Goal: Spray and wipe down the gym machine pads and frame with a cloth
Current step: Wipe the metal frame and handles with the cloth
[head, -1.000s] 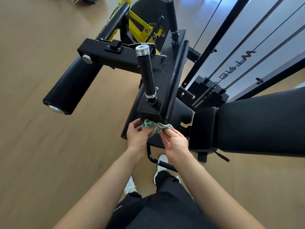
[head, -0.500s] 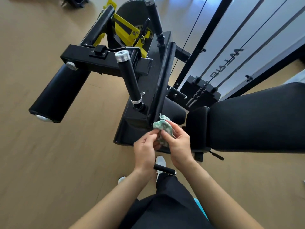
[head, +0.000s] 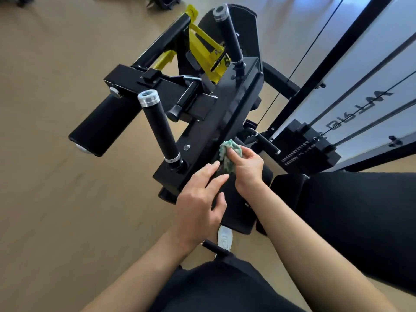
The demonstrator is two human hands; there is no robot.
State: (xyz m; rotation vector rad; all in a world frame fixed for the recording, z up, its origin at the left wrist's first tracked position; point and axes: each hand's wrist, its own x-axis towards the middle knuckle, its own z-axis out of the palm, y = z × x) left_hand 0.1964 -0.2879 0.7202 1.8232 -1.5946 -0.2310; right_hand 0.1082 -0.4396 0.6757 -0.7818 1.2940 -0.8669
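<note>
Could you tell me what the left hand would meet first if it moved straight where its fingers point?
Probably the green cloth, which the right hand pinches just beyond the left hand.

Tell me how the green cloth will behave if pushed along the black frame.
Probably floppy: the green cloth is crumpled into a wad in the right hand. Likely light for its size, being thin bunched fabric. It may bunch up rather than glide on the glossy black frame, so press it flat.

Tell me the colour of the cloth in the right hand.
The cloth is mottled green and white, clearest in the head view.
</note>
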